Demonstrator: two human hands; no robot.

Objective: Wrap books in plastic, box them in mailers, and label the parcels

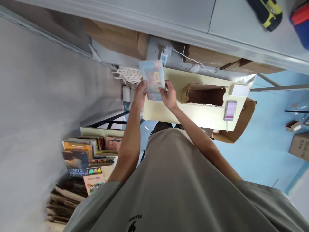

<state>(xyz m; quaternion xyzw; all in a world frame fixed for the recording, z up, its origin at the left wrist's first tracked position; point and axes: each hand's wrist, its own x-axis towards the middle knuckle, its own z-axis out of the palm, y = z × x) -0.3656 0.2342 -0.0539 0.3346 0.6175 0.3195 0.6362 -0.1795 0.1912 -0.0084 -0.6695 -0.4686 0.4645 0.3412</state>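
A thin light-blue book [153, 79] with a colourful, blurred cover is held up over the left end of the pale yellow table [154, 111]. My left hand [140, 94] grips its left edge, fingers closed. On the opposite edge my right hand [169, 95] has its thumb on the cover and its other fingers around the side. To the right of my right hand lies an open cardboard box [205, 102], its dark inside facing up. Beyond that box are a phone [230, 110] with a cable and a flat white box [240, 90].
A grey metal shelf [145, 16] crosses above the table, bearing a black-and-yellow tool [271, 14]. Under it sit a power strip [163, 57] and cardboard boxes [120, 37]. Several books [76, 162] stand lower left. A large carton [243, 124] is beside the table's right end.
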